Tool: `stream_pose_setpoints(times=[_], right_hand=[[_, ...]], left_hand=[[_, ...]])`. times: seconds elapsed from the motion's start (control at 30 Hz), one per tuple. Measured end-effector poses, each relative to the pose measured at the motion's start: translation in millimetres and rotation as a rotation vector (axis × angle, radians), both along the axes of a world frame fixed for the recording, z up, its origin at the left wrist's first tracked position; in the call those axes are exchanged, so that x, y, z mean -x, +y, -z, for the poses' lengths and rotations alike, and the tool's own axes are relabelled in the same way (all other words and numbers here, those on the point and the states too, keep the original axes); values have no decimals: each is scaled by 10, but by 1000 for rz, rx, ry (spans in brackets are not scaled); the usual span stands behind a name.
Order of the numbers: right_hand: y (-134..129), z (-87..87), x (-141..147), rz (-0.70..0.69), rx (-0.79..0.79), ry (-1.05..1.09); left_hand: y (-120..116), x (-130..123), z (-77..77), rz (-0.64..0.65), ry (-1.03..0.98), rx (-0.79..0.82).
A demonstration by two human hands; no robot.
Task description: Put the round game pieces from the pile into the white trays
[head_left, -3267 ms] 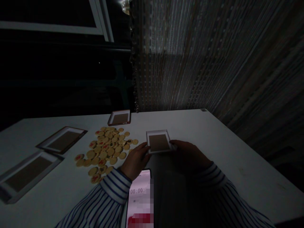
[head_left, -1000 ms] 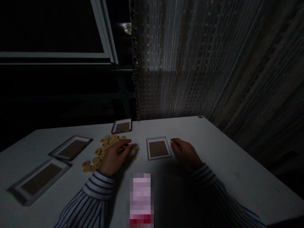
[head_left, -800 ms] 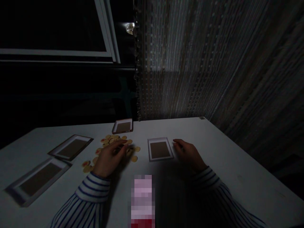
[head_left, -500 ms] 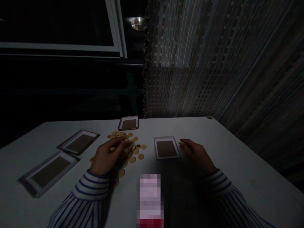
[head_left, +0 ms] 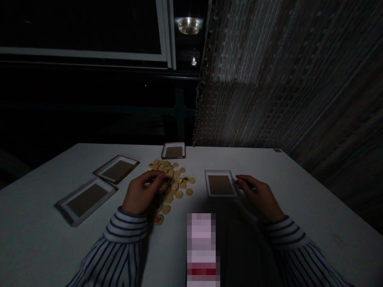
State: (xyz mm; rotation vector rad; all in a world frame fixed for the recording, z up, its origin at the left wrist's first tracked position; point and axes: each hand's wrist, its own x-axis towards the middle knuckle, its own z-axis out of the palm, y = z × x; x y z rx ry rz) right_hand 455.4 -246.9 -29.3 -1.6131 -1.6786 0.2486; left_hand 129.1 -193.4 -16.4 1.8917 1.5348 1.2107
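My left hand [head_left: 140,192] is over the left side of a pile of round wooden pieces [head_left: 175,185], thumb and fingertips together; anything between them is too small to make out. A piece with a red mark [head_left: 158,219] lies nearest me, below the pile. My right hand [head_left: 260,195] rests beside the right edge of a shallow open box [head_left: 220,196], its fingers curled close together. What it may hold is hidden in the dark. The box shows a brown bottom and pale rims.
Two shallow boxes stand at the left, one brown-edged [head_left: 116,169] and one pale-rimmed [head_left: 85,201]. Another small box [head_left: 173,150] sits at the far edge of the white table [head_left: 299,199]. A string curtain [head_left: 254,79] hangs behind.
The view has turned slightly left, so the things on the table appear farther right. Both hands keep nearly the same places beside the pile and the box.
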Motion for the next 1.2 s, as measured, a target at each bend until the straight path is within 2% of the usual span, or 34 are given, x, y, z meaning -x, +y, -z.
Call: stream_pose_setpoints(times=[0.13,0.27,0.43,0.57,0.87,1.2], right_hand=[[32,-61,56,-34,-20,59],[55,-192,151,-70,-53,47],[69,-394,345,-109,-101,17],[82,-492,526,-168,-123,1],[113,-532,885,-322,-110,-53],[194,-576,1144,-406,-111,-127]], left_hand=[[-52,24,-36,7,-24,-31],[-100,62,-54,3,-37,-68],[-188,99,-2,10,-43,-120],[-268,122,66,40,-49,-194],[-329,263,212,-53,-9,-278],[-302,331,475,-89,-70,-386]])
